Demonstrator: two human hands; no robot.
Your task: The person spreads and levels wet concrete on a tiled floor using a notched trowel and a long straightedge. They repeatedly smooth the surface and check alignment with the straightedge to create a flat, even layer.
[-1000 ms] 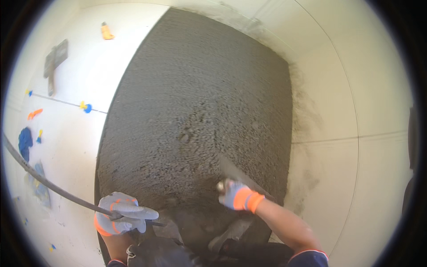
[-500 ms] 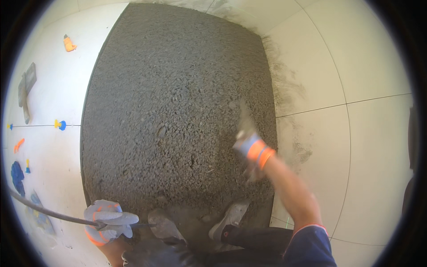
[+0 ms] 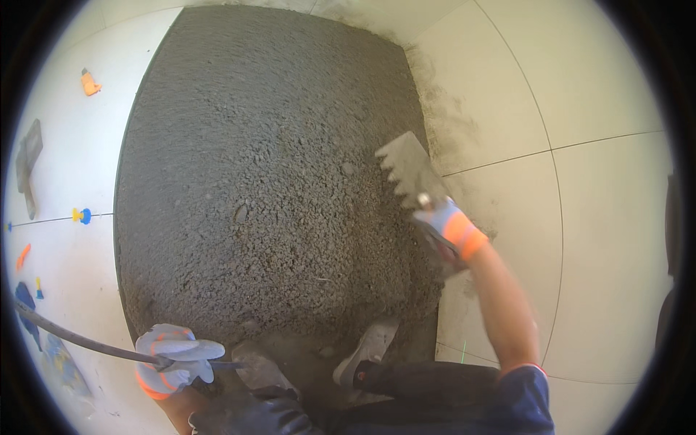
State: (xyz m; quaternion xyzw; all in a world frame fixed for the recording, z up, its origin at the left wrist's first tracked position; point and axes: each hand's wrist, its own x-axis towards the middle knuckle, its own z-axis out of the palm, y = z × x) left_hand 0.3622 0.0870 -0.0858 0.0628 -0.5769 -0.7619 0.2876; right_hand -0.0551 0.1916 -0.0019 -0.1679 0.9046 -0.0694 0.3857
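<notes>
My gloved right hand (image 3: 438, 217) grips a notched trowel (image 3: 409, 167), a flat grey plate with teeth along its left edge. The trowel is over the right side of a bed of rough grey mortar (image 3: 268, 159), near the wall tiles; whether it touches the mortar I cannot tell. At the lower left, my gloved left hand (image 3: 174, 362) is closed around a thin dark hose or cable (image 3: 80, 339). It runs in from the left rim and sticks out past my fingers toward my shoe.
Pale tiles (image 3: 507, 217) border the mortar on the right, some smeared grey. On the left tiles (image 3: 94, 159) lie a grey handled tool (image 3: 29, 167), an orange piece (image 3: 90, 83), a yellow-and-blue piece (image 3: 81, 215) and a dark blue item (image 3: 26, 308). My shoes (image 3: 366, 351) are at the mortar's near edge.
My right hand has moved a little to the right, and the trowel, blurred before, now shows clearly. The view has shifted slightly. My left hand keeps its hold on the hose or cable.
</notes>
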